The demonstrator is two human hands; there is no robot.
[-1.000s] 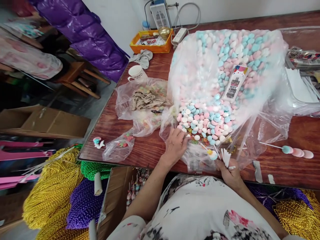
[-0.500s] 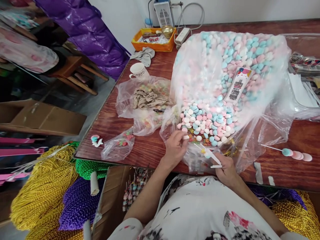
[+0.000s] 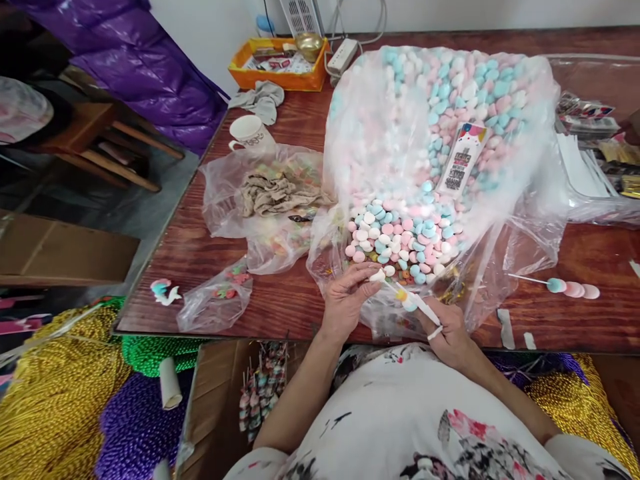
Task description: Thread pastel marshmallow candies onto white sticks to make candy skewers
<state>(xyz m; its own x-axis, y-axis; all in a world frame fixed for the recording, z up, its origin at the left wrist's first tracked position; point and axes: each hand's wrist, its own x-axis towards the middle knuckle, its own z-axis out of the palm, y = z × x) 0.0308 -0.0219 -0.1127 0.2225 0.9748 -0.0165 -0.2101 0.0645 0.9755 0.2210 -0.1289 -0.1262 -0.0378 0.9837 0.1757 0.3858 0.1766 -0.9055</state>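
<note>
My left hand [image 3: 349, 297] pinches a small white marshmallow [image 3: 379, 275] at the front of the heap. My right hand [image 3: 447, 328] is closed on a thin skewer [image 3: 393, 287], which points up and left towards that marshmallow. A yellow piece and a pale blue one sit on or against the skewer, and a white strip-like piece lies along my right fingers; how they join is unclear. Loose pink, blue and white marshmallows [image 3: 405, 233] spill from a big clear bag [image 3: 380, 120] just beyond both hands. A loaded skewer [image 3: 573, 288] lies to the right.
Left of the heap are a bag with a crumpled cloth [image 3: 280, 193], a white mug [image 3: 251, 133] and a small bag of red candies [image 3: 220, 297]. An orange tray [image 3: 277, 77] stands behind. Wrapped sticks fill a cardboard box [image 3: 215, 400] below the table edge.
My left hand has moved slightly right, bringing the white marshmallow nearer the skewer tip. My right hand keeps its hold on the skewer. The camera view has shifted.
</note>
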